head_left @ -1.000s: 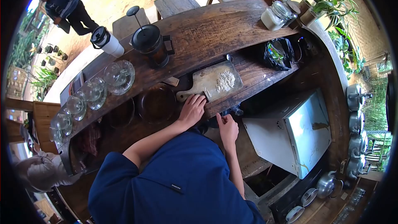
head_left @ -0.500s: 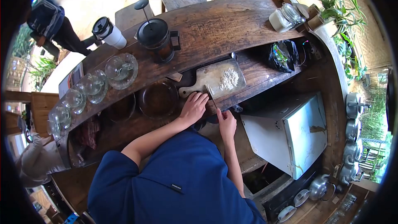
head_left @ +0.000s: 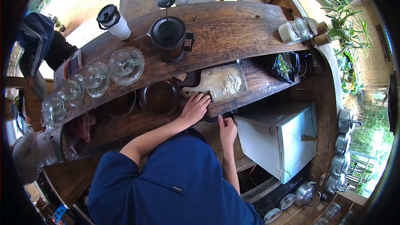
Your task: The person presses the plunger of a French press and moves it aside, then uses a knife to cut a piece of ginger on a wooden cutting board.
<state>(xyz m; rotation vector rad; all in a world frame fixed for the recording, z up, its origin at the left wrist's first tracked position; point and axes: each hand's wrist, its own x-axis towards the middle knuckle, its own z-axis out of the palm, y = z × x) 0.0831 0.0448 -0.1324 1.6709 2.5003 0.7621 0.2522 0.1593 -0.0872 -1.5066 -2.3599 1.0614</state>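
Two hands work at a wooden counter's near edge: right hand [head_left: 227, 128] grips a knife [head_left: 214, 100], blade tip reaching the cutting board [head_left: 208, 81]; left hand [head_left: 194, 107] rests open, fingers on the board's handle end. Chopped white pieces [head_left: 231, 83] lie beyond.

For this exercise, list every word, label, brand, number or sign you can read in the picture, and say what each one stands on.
No text can be read.
Small white tag on the back of the blue shirt: print too small and blurred to read.
Booklet at the counter's left end: cover shows marks, too small to read.
Glass jar, white cup, French press: no lettering visible.
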